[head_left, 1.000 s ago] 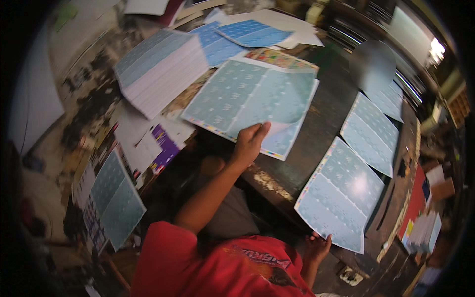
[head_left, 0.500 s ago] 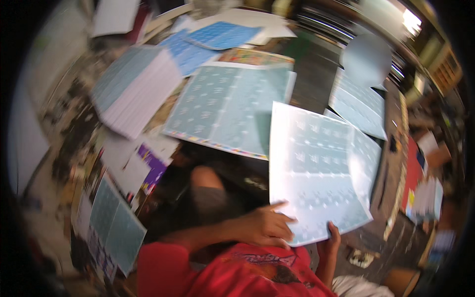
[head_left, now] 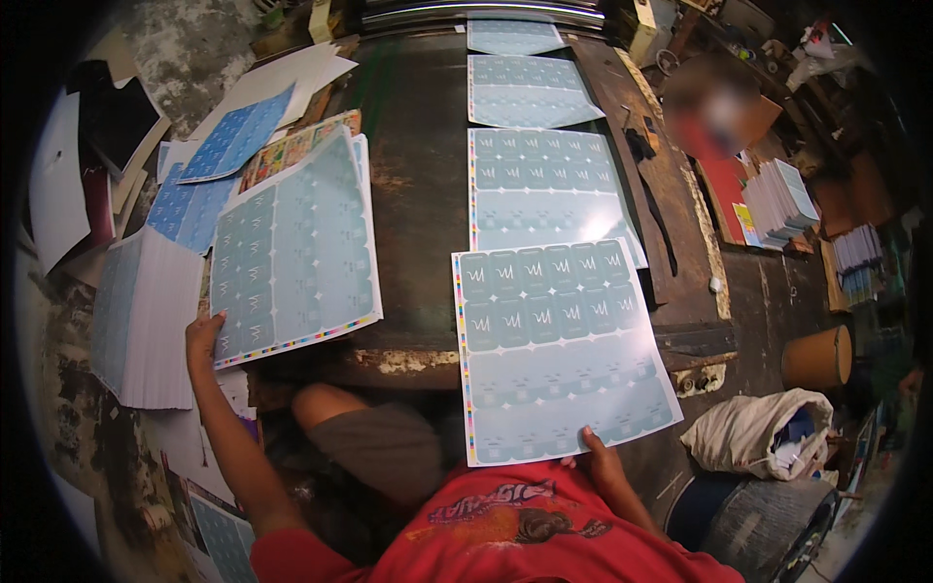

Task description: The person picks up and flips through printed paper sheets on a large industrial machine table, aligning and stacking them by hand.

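My right hand (head_left: pixel 600 459) pinches the near edge of a pale teal printed sheet (head_left: pixel 559 360), thumb on top and fingers beneath. That sheet tilts up above my lap and overlaps another printed sheet (head_left: pixel 539 185) on the dark table. At the left, my left hand (head_left: pixel 204 335) has its thumb on the near left corner of a similar sheet (head_left: pixel 292 243), its fingers mostly hidden. This sheet's far corner curls up, with paper showing underneath. A thick stack of printed sheets (head_left: pixel 155 321) stands beside my left hand.
More teal sheets (head_left: pixel 530 87) lie in a line toward metal rollers (head_left: pixel 486 12) at the table's far end. Blue printed sheets (head_left: pixel 228 146) lie at far left. A black strap (head_left: pixel 661 214) rests on the table's right side. A white sack (head_left: pixel 758 432) and a brown drum (head_left: pixel 816 357) stand at right.
The view has swung round. My left hand has moved left from the sheet in my right hand to the corner of the left sheet. My right hand still holds its sheet.
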`<state>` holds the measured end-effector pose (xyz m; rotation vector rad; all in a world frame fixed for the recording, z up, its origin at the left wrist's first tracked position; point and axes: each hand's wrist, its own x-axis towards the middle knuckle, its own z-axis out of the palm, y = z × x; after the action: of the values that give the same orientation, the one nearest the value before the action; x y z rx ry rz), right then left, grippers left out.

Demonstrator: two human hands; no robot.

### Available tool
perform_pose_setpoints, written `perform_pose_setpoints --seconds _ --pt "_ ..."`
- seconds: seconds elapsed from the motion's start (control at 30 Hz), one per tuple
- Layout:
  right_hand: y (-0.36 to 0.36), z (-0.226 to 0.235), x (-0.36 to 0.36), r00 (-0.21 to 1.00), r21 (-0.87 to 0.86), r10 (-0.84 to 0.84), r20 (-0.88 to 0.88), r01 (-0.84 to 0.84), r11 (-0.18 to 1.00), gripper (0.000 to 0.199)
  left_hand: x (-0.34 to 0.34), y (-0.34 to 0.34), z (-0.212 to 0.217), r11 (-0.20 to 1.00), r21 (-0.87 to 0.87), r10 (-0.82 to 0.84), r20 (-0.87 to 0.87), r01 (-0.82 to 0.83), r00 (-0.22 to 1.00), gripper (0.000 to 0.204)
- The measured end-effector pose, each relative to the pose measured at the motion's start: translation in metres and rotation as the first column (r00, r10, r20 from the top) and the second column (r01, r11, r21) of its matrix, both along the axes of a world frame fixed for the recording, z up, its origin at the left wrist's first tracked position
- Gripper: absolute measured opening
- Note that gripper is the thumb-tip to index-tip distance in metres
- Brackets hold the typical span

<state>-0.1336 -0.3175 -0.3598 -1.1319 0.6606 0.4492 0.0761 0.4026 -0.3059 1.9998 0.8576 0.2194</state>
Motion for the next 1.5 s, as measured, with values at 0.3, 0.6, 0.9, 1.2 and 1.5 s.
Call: perform_pose_setpoints --seconds 0.3,0.6,0.9,1.2,1.5 --pt "0.005 0.008 0.002 0.999 -0.014 0.036 -0.024 -0.036 0.999 0.049 0.016 0.006 0.022 0.987 0.143 0.108 -0.239 -0.075 0.965 0.03" --pt "0.001 -0.008 0.045 0.991 0.075 -0.13 0.014 0.129 0.989 0.05 0.024 -0.002 0.032 0.961 0.276 0.123 -0.362 -0.02 0.924 0.043" --pt "0.005 -0.036 0.07 0.95 0.043 -0.306 0.065 0.303 0.952 0.044 0.009 0.001 0.057 0.944 -0.203 -0.274 -0.048 0.259 0.961 0.05" --pt "0.039 0.027 0.11 0.934 -0.309 -0.357 -0.031 0.33 0.892 0.045 -0.01 0.02 0.018 0.919 -0.35 -0.103 0.225 0.179 0.969 0.037" --pt "0.385 0.141 0.397 -0.287 -0.803 0.76 0.583 -0.06 0.593 0.033 0.004 0.013 0.02 0.795 -0.589 0.094 0.36 0.148 0.928 0.034"
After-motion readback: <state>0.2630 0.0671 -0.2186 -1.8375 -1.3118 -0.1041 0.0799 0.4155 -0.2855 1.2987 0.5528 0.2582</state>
